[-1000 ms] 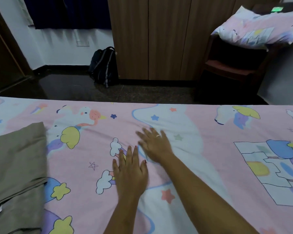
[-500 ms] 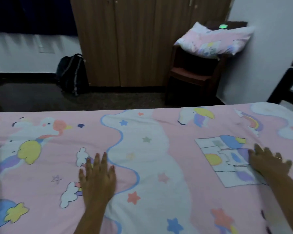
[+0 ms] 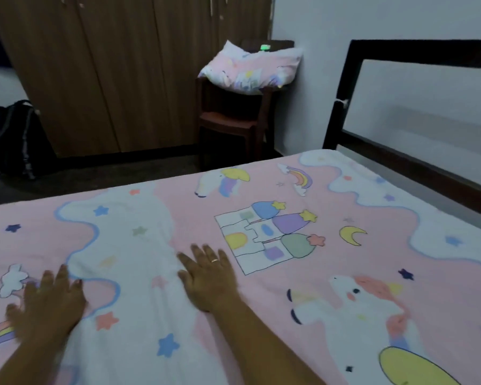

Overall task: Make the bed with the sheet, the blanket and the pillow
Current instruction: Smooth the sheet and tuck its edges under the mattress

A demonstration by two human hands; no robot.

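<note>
Sheet (image 3: 345, 245) was spread flat across the bed, pink with unicorns and a castle, running left to right in front of the person. Both hands lay on it palm down, fingers spread and gripping nothing: left hand (image 3: 49, 301) a bit blurred, near the left edge of view, right hand (image 3: 210, 276) in the middle with a ring on. The pillow (image 3: 250, 69) sat on a chair (image 3: 228, 123) past the far side of the bed, off to the right by the headboard (image 3: 417, 107), so I'd say the right hand was nearer to it. No blanket anywhere in view. Sheet edges on the near side were cut off, so couldn't tell if it was tucked.
</note>
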